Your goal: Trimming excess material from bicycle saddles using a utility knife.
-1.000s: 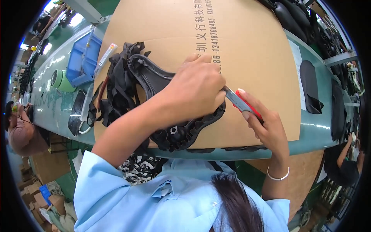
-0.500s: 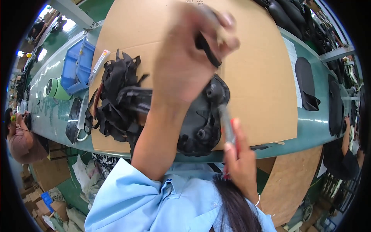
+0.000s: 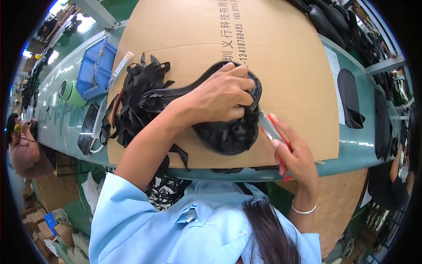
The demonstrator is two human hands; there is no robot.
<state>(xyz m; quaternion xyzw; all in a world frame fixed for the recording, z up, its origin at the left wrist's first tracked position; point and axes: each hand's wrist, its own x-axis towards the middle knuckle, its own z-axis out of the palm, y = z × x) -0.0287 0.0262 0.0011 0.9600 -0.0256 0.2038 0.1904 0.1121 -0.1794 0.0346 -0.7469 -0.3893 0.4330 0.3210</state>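
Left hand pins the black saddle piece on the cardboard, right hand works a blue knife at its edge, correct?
Not quite: the knife in the right hand is red, not blue, as the head view shows. The left hand does pin the black saddle piece on the cardboard.

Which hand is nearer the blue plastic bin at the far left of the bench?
Left. The left hand presses on the black saddle piece, right of the blue bin; the right hand, gripping a red knife, is farther right.
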